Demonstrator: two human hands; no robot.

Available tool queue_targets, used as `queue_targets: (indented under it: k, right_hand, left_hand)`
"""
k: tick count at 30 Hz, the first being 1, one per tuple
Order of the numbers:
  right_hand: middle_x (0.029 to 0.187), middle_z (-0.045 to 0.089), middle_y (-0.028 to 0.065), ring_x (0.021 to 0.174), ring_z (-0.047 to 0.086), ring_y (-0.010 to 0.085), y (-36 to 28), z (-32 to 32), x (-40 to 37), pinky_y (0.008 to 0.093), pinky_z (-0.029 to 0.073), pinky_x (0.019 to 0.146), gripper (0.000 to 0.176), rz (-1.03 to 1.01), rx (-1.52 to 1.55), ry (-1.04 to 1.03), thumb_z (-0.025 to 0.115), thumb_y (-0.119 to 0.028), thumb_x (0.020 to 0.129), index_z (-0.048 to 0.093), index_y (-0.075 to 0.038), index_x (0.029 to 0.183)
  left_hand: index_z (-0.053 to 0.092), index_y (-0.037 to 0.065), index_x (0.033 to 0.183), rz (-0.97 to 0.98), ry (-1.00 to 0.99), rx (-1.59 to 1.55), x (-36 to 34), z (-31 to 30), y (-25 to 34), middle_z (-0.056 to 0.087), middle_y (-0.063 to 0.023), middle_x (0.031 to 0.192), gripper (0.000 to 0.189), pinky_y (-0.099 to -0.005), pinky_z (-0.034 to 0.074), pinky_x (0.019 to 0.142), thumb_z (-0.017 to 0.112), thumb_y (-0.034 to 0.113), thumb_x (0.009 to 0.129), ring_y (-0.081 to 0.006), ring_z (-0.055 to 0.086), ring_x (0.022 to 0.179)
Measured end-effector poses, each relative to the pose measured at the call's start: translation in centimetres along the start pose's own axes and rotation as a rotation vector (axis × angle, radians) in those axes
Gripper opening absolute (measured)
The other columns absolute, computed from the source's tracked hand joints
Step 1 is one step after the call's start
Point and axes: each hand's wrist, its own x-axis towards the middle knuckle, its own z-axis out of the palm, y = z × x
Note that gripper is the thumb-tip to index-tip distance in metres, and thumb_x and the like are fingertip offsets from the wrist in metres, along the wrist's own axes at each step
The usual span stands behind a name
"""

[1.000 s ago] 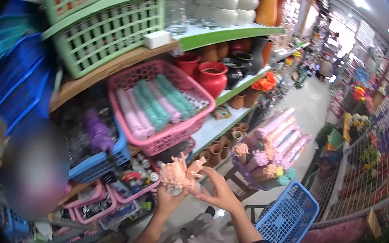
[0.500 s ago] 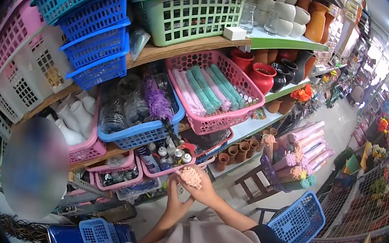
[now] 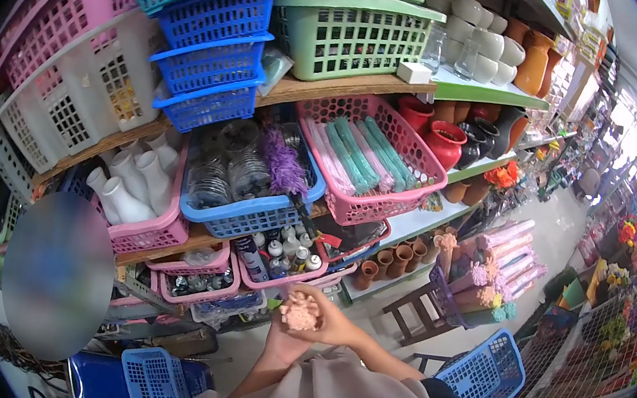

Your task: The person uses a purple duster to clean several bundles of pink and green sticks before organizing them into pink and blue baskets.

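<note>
Low in the middle of the head view, a peach-coloured bunch (image 3: pixel 299 312) with knobbly, flower-like tips points up toward me. My right hand (image 3: pixel 330 320) is closed round its right side, thumb and fingers curving about the tips. On the left and below, my left hand (image 3: pixel 285 342) also wraps it, with part of its fingers hidden behind the bunch. Just beyond both hands is a pink basket (image 3: pixel 278 279) holding spray cans and white-capped bottles.
Shelves ahead carry a blue basket (image 3: pixel 253 219) of wrapped discs, a pink basket (image 3: pixel 364 214) of pink and green bundles, white vases (image 3: pixel 152 180) and red pots (image 3: pixel 446 143). To the right are a purple basket (image 3: pixel 445 296) of similar bundles and a blue basket (image 3: pixel 483 373).
My left hand has come up from below to close round the bunch beside my right hand. The bunch now faces me more directly. The view has shifted slightly left.
</note>
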Motion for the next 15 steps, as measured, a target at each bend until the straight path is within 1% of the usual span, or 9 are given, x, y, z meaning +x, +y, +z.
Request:
queue_targets:
  k: [1,3,5,8,9,11,12,14,15]
  right_hand:
    - [0.126,0.042,0.0087,0.113,0.044,0.0142,-0.5,-0.1,0.0,0.0289,0.038,0.094,0.077,-0.004,0.0,-0.013,0.071,-0.001,0.068,0.032,-0.006,0.134]
    - [0.123,0.045,0.0086,0.11,0.047,0.0142,-2.1,-0.2,0.3,0.0286,0.04,0.091,0.08,-0.006,0.0,0.05,0.069,0.0,0.069,0.028,-0.007,0.138]
    - [0.118,0.049,0.009,0.107,0.05,0.0151,-2.3,-0.3,0.5,0.0286,0.042,0.09,0.079,-0.007,-0.084,0.051,0.068,0.002,0.068,0.032,-0.008,0.138]
    - [0.116,0.054,0.007,0.106,0.052,0.0162,-2.6,0.7,0.9,0.0288,0.047,0.084,0.051,-0.04,-0.237,0.219,0.066,0.004,0.071,0.052,-0.004,0.119]
    - [0.116,0.054,0.007,0.106,0.052,0.0162,-2.2,1.2,1.0,0.0288,0.047,0.084,0.051,-0.044,-0.236,0.209,0.066,0.004,0.071,0.052,-0.004,0.119]
    - [0.112,0.055,0.0081,0.1,0.054,0.0148,-0.7,2.2,0.6,0.0267,0.048,0.081,0.035,-0.014,-0.054,0.31,0.065,0.005,0.072,0.056,0.002,0.107]
    - [0.101,0.058,0.0067,0.092,0.056,0.0117,0.1,3.3,0.6,0.0242,0.049,0.076,0.025,-0.034,0.246,0.376,0.065,0.007,0.072,0.057,0.003,0.095]
    - [0.096,0.059,0.0052,0.089,0.057,0.0105,1.0,3.8,0.5,0.0235,0.049,0.073,0.023,0.055,0.369,0.337,0.064,0.008,0.073,0.057,0.001,0.094]
    - [0.09,0.06,0.0036,0.086,0.057,0.0094,1.4,4.0,0.3,0.0228,0.049,0.071,0.022,0.15,0.493,0.316,0.063,0.009,0.073,0.058,0.0,0.092]
  left_hand:
    - [0.048,0.012,0.12,0.013,-0.005,0.002,-0.1,1.2,0.2,0.05,-0.0056,0.122,0.044,-0.0378,0.031,0.1,0.042,0.041,0.088,-0.0197,0.045,0.115]
    - [0.047,0.009,0.122,0.09,0.274,0.181,-0.8,4.3,0.2,0.05,-0.0062,0.123,0.048,-0.0383,0.033,0.098,0.039,0.043,0.088,-0.0194,0.045,0.116]
    - [0.044,0.007,0.124,0.137,0.311,0.157,-1.1,4.9,0.7,0.047,-0.007,0.127,0.051,-0.039,0.031,0.099,0.037,0.044,0.089,-0.0201,0.043,0.118]
    - [0.042,0.004,0.124,0.465,0.435,0.436,-1.3,6.2,0.8,0.045,-0.0099,0.127,0.054,-0.0409,0.031,0.098,0.039,0.046,0.09,-0.0224,0.042,0.118]
    - [0.042,0.004,0.124,0.476,0.434,0.435,-1.2,6.5,0.6,0.045,-0.0099,0.127,0.054,-0.0409,0.031,0.098,0.039,0.046,0.09,-0.0224,0.042,0.118]
    - [0.036,0.002,0.127,0.791,0.456,0.593,-1.3,7.1,0.4,0.045,-0.0125,0.127,0.058,-0.0413,0.032,0.098,0.045,0.045,0.089,-0.023,0.043,0.116]
    - [0.036,0.002,0.127,0.801,0.455,0.591,-1.2,6.8,0.3,0.045,-0.0125,0.127,0.058,-0.0413,0.032,0.098,0.045,0.045,0.089,-0.023,0.043,0.116]
    - [0.029,0.007,0.128,1.056,0.197,0.952,-1.1,6.6,0.6,0.044,-0.0134,0.127,0.07,-0.0425,0.03,0.101,0.061,0.046,0.079,-0.0265,0.041,0.119]
    - [0.029,0.007,0.128,1.063,0.196,0.954,-1.4,6.6,0.7,0.044,-0.0134,0.127,0.07,-0.0425,0.03,0.101,0.061,0.046,0.079,-0.0265,0.041,0.119]
